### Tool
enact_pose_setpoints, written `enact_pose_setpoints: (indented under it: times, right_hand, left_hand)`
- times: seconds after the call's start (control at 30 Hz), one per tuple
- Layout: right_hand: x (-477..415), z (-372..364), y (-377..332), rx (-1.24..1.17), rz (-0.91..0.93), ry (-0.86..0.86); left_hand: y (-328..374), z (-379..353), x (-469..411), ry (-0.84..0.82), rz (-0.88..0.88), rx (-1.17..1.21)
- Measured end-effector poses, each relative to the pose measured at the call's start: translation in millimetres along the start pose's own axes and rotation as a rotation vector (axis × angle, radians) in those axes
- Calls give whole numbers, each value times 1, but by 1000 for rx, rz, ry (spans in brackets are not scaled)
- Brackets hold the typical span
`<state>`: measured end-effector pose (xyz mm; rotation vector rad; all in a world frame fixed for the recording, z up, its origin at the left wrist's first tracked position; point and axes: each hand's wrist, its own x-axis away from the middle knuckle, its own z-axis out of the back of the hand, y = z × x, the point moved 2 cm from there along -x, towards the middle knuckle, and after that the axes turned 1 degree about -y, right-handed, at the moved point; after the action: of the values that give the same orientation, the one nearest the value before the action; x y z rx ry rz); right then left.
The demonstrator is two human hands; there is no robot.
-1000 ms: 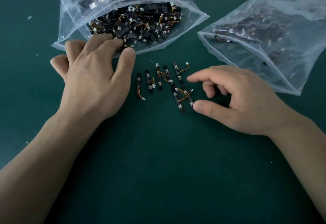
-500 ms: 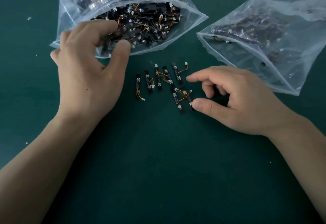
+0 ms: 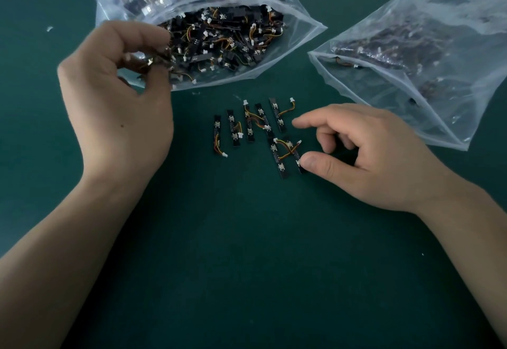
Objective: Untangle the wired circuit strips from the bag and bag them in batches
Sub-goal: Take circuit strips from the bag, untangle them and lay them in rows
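Strips (image 3: 248, 126) lay lengthwise, just right of the left hand (image 3: 118, 112) pinching a tangled clump (image 3: 153, 61) at the bag (image 3: 299, 37) mouth; the empty, half-curled right hand (image 3: 370, 156) sat closer, thumb touching one.

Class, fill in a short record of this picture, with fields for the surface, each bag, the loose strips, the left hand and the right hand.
Surface: dark green table
Open bag: clear plastic, top centre, full of tangled wired circuit strips
Second bag: clear plastic, right, also holding strips
Loose strips: about seven, laid out between the hands
Left hand: pinches a clump of strips at the open bag's mouth
Right hand: fingers loosely curled, thumb touching the nearest strip
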<state>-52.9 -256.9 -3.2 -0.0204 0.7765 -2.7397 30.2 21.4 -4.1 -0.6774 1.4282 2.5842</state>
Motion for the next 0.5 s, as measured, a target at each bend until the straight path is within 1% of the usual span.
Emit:
enact_pose_setpoints:
  times: [0.1,0.2,0.33,0.5]
  right_hand:
    - [0,1,0,3,-3,0]
    - [0,1,0,5,0,1]
    - [0,1,0,10,4,2]
    - [0,1,0,10,5,3]
  left_hand:
    - [0,-3,1,-44,-46,-44]
    - [1,-5,1,-67,-63,-27]
    - [-1,-4,-1,-50,-87,0]
    - [0,-4,-1,-45,-152,-34]
